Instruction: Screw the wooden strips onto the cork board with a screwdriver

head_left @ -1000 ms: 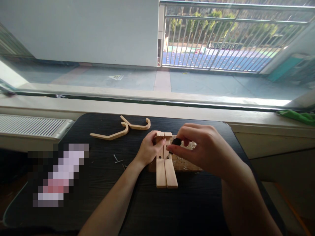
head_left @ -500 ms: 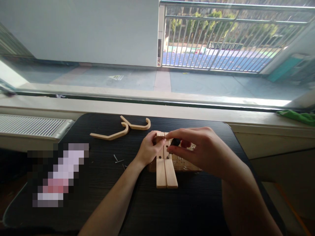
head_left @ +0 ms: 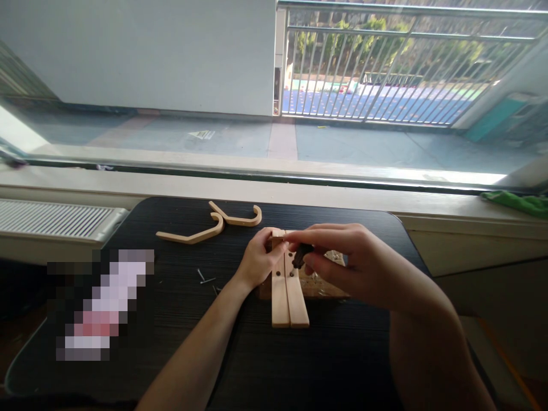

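Two pale wooden pieces [head_left: 280, 299] lie side by side, with several dark holes or screw heads along them. My left hand [head_left: 262, 257] is closed around their far end, thumb on top. In my right hand [head_left: 342, 251] is a short screwdriver [head_left: 303, 254] with a black handle, held between thumb and fingers. Its metal tip meets the lower hole of the right-hand piece. Beneath the pieces, partly hidden, sits a brown block or box [head_left: 323, 282] with clear plastic wrap on it.
Two curved wooden hooks [head_left: 201, 235] lie at the back left of the black table [head_left: 171, 354]. Several loose screws [head_left: 208, 279] are left of my left hand. A blurred-out patch [head_left: 105, 305] covers something at the left. Beyond the table are a windowsill and window.
My right hand has turned slightly at the screwdriver, with fingers and thumb shifted on its handle. The left hand and wooden pieces have stayed in place.
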Tool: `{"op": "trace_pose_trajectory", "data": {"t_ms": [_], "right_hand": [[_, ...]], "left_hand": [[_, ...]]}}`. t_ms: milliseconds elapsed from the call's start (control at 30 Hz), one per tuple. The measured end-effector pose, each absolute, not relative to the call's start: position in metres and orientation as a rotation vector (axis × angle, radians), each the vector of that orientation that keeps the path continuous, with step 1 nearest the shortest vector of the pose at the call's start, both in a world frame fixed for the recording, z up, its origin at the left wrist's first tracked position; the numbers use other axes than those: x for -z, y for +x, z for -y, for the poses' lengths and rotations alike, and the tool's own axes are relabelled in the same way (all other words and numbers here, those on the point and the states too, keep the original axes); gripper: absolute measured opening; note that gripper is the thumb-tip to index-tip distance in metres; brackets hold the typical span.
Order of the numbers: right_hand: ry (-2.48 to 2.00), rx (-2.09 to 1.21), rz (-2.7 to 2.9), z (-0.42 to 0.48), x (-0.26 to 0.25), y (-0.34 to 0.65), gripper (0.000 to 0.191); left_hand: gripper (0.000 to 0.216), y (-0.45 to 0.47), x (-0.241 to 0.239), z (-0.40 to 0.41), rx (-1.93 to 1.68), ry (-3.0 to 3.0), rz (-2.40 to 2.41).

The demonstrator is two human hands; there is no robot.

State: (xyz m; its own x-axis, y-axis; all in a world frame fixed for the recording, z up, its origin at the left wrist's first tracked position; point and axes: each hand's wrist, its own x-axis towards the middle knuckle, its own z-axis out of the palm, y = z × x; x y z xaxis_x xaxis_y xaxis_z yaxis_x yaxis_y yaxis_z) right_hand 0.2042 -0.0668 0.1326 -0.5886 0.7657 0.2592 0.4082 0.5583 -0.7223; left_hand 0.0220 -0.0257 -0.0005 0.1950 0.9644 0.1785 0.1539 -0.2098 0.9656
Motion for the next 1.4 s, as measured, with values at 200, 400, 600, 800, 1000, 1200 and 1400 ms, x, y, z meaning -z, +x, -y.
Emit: {"op": "trace_pose_trajectory", "data": {"t_ms": [200, 400, 600, 800, 1000, 1200, 1400], "right_hand": [[-0.997, -0.774, 2.227, 0.0649, -0.1308, 0.2074, 0.033], [-1.023, -0.743, 2.208, 0.0650, -0.1304, 0.2082, 0.026], [-1.033, -0.742, 2.181, 0.0647, -0.1291, 0.2070, 0.024], [-1.101, -0.737, 2.144, 0.0650, -0.1281, 0.2071, 0.018], [-1.114, -0.718, 2.153, 0.0645, -0.1284, 0.2066, 0.015], [-1.135, -0.666, 2.152, 0.0656, -0.1289, 0.2058, 0.015], [-1.156, -0.618, 2.159, 0.0677, -0.1298, 0.2051, 0.017]], "left_hand": [[0.008, 0.0225, 0.0035, 0.0256, -1.116, 1.510, -1.073], [0.007, 0.0224, 0.0002, 0.0258, -1.112, 1.501, -1.094], [0.009, 0.0228, -0.0024, 0.0267, -1.096, 1.486, -1.096], [0.008, 0.0227, -0.0005, 0.0267, -1.103, 1.500, -1.095], [0.008, 0.0229, 0.0002, 0.0266, -1.095, 1.483, -1.093], [0.011, 0.0228, 0.0004, 0.0263, -1.086, 1.478, -1.098], [0.015, 0.0232, -0.0029, 0.0271, -1.081, 1.457, -1.096]]}}
